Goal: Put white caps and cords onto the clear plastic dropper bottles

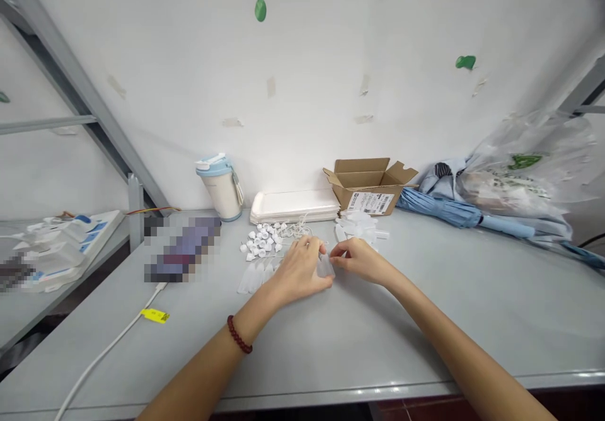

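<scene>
Pieces [324, 266] look translucent, whitish; they lie on the desk [378, 351] between both hands. Left hand [297, 266] curls over them; right hand [363, 261] brings thumb near forefinger; cannot tell either grip. Count: one cup [221, 191], one carton [359, 184], one umbrella [439, 208].

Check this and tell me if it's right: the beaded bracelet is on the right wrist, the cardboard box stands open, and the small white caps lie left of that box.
Not quite: the beaded bracelet is on the wrist of the left hand, as the head view shows. The cardboard box does stand open, and the small white caps lie left of it.
</scene>
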`<move>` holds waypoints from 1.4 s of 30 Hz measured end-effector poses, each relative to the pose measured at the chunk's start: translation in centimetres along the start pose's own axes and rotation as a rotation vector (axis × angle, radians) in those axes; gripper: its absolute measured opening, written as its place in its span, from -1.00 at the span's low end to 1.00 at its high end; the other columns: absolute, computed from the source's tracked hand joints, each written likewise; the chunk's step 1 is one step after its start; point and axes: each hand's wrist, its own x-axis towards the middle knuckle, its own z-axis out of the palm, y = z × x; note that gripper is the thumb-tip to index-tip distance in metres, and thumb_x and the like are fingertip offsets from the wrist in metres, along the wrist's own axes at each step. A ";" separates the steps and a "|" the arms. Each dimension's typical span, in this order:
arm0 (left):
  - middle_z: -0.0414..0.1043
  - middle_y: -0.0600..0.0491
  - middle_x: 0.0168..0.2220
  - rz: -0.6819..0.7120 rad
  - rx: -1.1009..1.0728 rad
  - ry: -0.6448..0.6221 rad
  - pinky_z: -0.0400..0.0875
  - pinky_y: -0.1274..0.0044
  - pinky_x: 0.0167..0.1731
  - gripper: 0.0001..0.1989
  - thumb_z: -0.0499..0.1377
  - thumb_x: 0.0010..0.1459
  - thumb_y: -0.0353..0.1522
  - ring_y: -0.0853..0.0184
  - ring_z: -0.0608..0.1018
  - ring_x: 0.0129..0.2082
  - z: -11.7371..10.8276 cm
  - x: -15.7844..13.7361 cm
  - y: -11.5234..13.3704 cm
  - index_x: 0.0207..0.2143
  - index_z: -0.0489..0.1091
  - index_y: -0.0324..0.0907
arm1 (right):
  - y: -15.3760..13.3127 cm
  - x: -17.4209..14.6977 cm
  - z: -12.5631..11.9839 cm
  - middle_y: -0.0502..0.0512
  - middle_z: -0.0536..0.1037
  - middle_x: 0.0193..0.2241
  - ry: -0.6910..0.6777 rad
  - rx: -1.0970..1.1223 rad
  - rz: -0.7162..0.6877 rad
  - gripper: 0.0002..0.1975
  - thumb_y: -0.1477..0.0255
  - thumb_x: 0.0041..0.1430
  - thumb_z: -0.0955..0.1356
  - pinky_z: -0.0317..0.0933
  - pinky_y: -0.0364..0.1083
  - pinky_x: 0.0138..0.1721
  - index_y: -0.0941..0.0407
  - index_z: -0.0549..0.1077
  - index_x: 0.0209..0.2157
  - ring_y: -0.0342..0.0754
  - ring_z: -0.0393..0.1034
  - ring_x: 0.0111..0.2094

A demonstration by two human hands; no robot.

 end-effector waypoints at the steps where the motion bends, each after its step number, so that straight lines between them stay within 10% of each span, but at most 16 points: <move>1: 0.29 -0.04 -0.21 -0.006 0.009 -0.010 0.35 0.30 -0.20 -0.66 0.23 -0.12 -0.31 0.13 0.39 -0.20 0.0 0.0 0.1 -0.27 0.21 -0.15 | 0.1 0.0 0.1 0.06 0.56 -0.53 -0.004 0.001 -0.002 -0.82 0.49 -0.01 0.27 0.17 -0.15 -0.54 0.16 0.52 -0.51 -0.12 0.33 -0.60; 9: 0.35 -0.06 -0.18 0.062 0.033 -0.007 0.33 0.32 -0.13 -0.63 0.24 -0.10 -0.27 0.13 0.39 -0.12 -0.3 -0.3 0.4 -0.22 0.28 -0.17 | -0.2 0.0 -0.3 0.01 0.51 -0.63 -0.013 -0.061 0.009 -0.81 0.49 0.05 0.26 0.18 -0.16 -0.51 0.17 0.51 -0.48 -0.13 0.33 -0.61; 16: 0.48 -0.01 -0.28 -0.174 0.077 0.279 0.33 0.36 -0.14 -0.81 0.01 0.10 -0.41 0.19 0.44 -0.16 -2.3 1.7 -3.9 -0.33 0.42 -0.19 | 0.2 1.9 0.2 0.26 0.50 -0.20 0.227 -0.542 0.078 -0.71 0.50 0.24 0.18 0.20 -0.10 -0.32 0.21 0.41 -0.06 0.08 0.36 -0.14; 22: 0.48 -0.01 -0.15 -0.081 0.149 0.193 0.25 0.32 -0.03 -0.64 -0.03 0.07 -0.53 0.18 0.39 -0.08 -1.9 5.2 -5.8 -0.16 0.46 -0.15 | 1.3 2.8 0.7 0.28 0.44 -0.18 0.181 -0.772 0.076 -0.72 0.44 0.26 0.19 0.19 -0.06 -0.31 0.12 0.40 -0.05 0.16 0.25 -0.08; 42: 0.23 -0.15 0.14 -0.029 0.332 0.220 0.22 0.31 0.05 -0.50 -0.06 0.09 -0.56 0.15 0.25 0.11 -2.3 3.2 -4.7 0.13 0.16 -0.33 | 1.9 1.4 -0.4 0.20 0.49 -0.25 0.294 -0.511 -0.138 -0.73 0.58 0.18 0.25 0.18 -0.04 -0.18 0.15 0.47 -0.12 0.07 0.28 -0.18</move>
